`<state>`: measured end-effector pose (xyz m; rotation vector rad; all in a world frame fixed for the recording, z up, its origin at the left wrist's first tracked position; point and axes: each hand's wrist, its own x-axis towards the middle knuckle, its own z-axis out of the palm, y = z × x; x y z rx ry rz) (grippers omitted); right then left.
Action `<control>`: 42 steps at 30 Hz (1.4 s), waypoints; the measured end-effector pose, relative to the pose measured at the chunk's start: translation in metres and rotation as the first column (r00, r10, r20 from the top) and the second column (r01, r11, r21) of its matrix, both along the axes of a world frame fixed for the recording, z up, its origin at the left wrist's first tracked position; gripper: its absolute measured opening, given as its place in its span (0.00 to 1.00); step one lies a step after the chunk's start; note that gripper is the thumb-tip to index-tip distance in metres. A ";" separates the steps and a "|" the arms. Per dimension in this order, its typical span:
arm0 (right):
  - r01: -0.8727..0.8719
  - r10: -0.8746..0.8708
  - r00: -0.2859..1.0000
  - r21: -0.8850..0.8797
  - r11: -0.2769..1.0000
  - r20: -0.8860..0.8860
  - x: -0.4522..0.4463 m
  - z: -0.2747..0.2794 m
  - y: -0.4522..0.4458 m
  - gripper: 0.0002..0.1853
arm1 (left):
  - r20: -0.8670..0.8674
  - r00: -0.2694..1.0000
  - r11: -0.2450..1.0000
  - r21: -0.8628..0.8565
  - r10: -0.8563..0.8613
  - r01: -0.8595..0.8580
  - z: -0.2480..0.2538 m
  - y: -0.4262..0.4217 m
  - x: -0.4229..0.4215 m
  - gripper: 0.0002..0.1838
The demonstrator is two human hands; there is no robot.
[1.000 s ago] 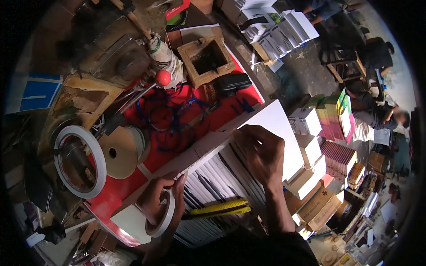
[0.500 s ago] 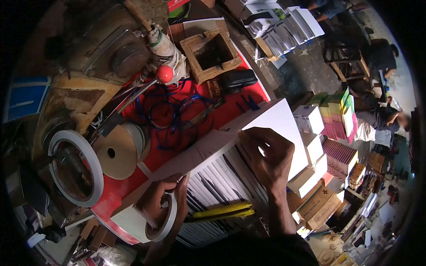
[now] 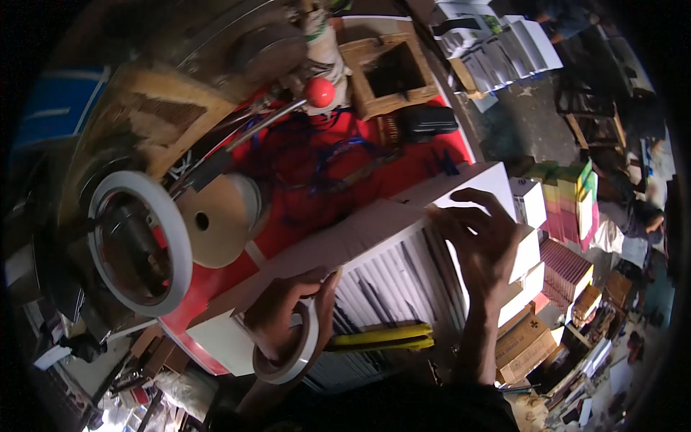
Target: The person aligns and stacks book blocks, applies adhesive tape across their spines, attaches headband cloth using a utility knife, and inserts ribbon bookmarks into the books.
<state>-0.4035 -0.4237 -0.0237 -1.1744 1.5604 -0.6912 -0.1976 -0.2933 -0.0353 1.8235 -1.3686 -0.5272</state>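
Observation:
My left hand (image 3: pixel 291 313) is closed, with a roll of white tape (image 3: pixel 311 345) hooked around its fingers. Its thumb and forefinger pinch at the near edge of a stack of booklets (image 3: pixel 381 284) with pale covers. From there a narrow whitish tape strip (image 3: pixel 385 247) runs along the stack's upper edge to my right hand (image 3: pixel 482 241). The thumb and a fingertip of that hand press together at the strip's far end, while the other fingers arch loosely above. Below both hands lies a yellow band-like object (image 3: pixel 381 337) across the booklets.
On the red tabletop (image 3: pixel 288 216) lie tangled blue straps (image 3: pixel 345 155), a black case (image 3: pixel 428 122) and a wooden box frame (image 3: pixel 389 75). A large white ring roll (image 3: pixel 183 248) and a cardboard-sided spool (image 3: pixel 216 223) stand at left. A red-knobbed lever (image 3: pixel 319 92) juts over the table.
The view has swung, so the table and stack appear farther right. My right hand's upper fingers have lifted and spread a little. Both hands stay at the stack's edge.

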 end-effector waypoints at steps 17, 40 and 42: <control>0.013 -0.019 0.992 -0.045 0.999 -0.124 0.009 0.001 0.000 0.16 | 0.060 0.995 0.997 -0.003 -0.081 0.081 0.006 -0.003 0.006 0.10; -0.562 0.281 0.782 -0.435 0.703 -0.556 0.069 0.000 0.058 0.10 | -0.210 0.977 0.978 0.207 0.039 0.006 0.040 0.083 0.110 0.14; -0.500 0.247 0.837 -0.499 0.708 -0.488 0.069 -0.004 0.057 0.12 | -0.355 0.920 0.980 0.164 0.164 -0.112 0.018 0.097 0.116 0.11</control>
